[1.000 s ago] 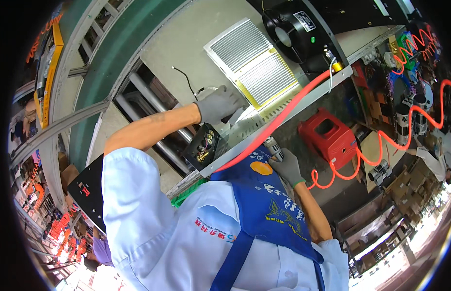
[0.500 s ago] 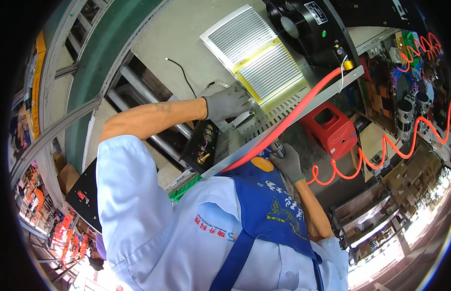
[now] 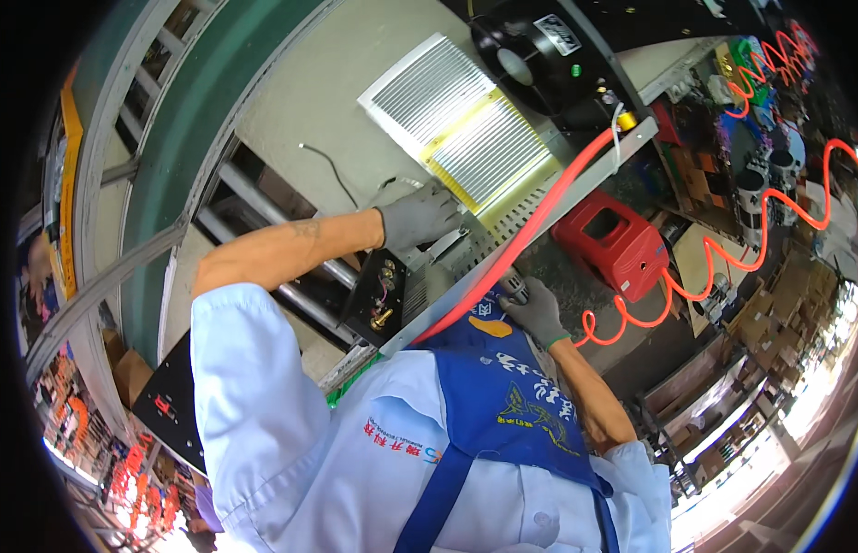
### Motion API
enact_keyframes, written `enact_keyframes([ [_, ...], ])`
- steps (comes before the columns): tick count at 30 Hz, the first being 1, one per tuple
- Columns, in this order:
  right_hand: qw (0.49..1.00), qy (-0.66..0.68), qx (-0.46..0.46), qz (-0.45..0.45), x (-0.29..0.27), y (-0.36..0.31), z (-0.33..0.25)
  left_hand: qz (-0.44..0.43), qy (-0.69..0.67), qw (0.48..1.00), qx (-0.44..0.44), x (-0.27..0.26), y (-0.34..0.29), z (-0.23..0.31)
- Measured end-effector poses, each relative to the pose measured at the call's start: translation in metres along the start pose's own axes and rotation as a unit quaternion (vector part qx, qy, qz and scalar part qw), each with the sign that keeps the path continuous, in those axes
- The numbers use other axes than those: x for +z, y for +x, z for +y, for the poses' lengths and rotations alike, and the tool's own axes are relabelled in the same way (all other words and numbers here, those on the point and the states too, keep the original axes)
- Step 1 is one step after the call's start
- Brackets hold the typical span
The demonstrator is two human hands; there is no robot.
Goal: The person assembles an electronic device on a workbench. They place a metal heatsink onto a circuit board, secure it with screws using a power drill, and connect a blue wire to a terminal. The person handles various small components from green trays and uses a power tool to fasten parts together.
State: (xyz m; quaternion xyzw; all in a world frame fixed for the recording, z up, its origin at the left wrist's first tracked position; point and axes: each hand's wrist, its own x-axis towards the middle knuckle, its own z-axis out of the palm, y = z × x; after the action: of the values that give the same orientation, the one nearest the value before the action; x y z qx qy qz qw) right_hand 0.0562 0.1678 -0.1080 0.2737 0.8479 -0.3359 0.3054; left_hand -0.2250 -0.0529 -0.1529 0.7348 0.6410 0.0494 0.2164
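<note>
Resting left hand [image 3: 421, 217] over metal case [image 3: 485, 241], beside finned block [image 3: 461, 124]; cannot tell its grip. Right hand [image 3: 538, 311] clamped round silver tool [image 3: 514, 286], near case edge. Little changed since second ago; work seemingly steady there.

We have a pale, flat board [image 3: 290, 101] as the work surface, with grey metal rollers [image 3: 249, 189] showing in a gap beside it and a green strip [image 3: 175, 138] curving along to the left. On the board we see a grey metal case [image 3: 507, 226] with rows of slots, set at a slant. A thin dark cable [image 3: 329, 162] lies nearby. As for the ribbed metal block [image 3: 461, 120], we cannot tell whether board or case bears it.
</note>
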Motion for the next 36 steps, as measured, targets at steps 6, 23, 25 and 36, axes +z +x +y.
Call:
enact_keyframes([
  [6,1.0,-0.012,-0.016,-0.015,-0.002,0.007,0.027,0.091,0.023,0.996,-0.001,0.013,0.017,0.002],
  [23,0.987,0.052,-0.149,-0.019,-0.012,-0.018,0.078,0.331,0.0,0.827,-0.454,-0.067,-0.094,0.112],
  [25,0.985,0.071,-0.158,-0.02,-0.022,-0.024,0.096,0.385,0.03,0.748,-0.54,-0.081,-0.11,0.152],
  [36,0.944,-0.118,-0.308,-0.029,-0.045,-0.043,0.165,0.587,-0.136,0.363,-0.711,0.097,-0.094,0.446],
])
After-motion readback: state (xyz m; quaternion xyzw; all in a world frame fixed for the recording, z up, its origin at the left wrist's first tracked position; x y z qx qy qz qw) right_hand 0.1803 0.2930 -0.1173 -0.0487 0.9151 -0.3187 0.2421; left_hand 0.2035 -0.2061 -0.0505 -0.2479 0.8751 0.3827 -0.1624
